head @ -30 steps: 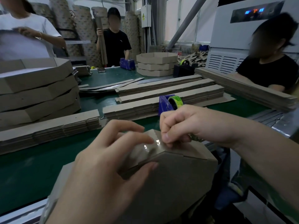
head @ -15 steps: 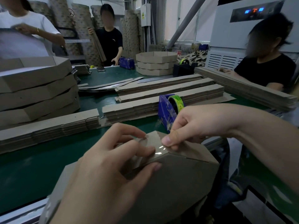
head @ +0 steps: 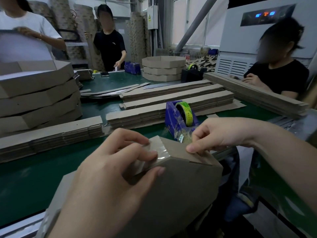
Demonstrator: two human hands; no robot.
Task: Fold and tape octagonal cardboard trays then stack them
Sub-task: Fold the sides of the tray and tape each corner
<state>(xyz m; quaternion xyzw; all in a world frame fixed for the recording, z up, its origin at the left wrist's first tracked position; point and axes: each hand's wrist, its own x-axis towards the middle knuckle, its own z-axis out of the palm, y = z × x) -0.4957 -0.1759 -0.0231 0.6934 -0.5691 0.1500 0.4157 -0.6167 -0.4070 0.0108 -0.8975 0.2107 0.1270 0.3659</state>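
A folded brown cardboard tray point(head: 180, 189) stands tilted on edge at the near side of the green table. My left hand point(head: 109, 177) grips its upper corner, fingers pressing a shiny strip of clear tape point(head: 161, 152) over the seam and thumb on the side wall. My right hand point(head: 221, 134) pinches the tray's top edge just right of the tape. Directly behind my hands sits a blue tape dispenser point(head: 180, 117) with a green roll.
Finished octagonal trays are stacked at the left point(head: 37, 93) and at the back centre point(head: 163, 69). Piles of flat cardboard strips point(head: 175, 100) cross the green table point(head: 34, 177). A second blue dispenser point(head: 132, 67) sits far back. Three people work around the table.
My right hand has slid rightward along the tray's top edge, away from the taped corner. My left fingers have moved up onto the tape. The blue dispenser is more exposed.
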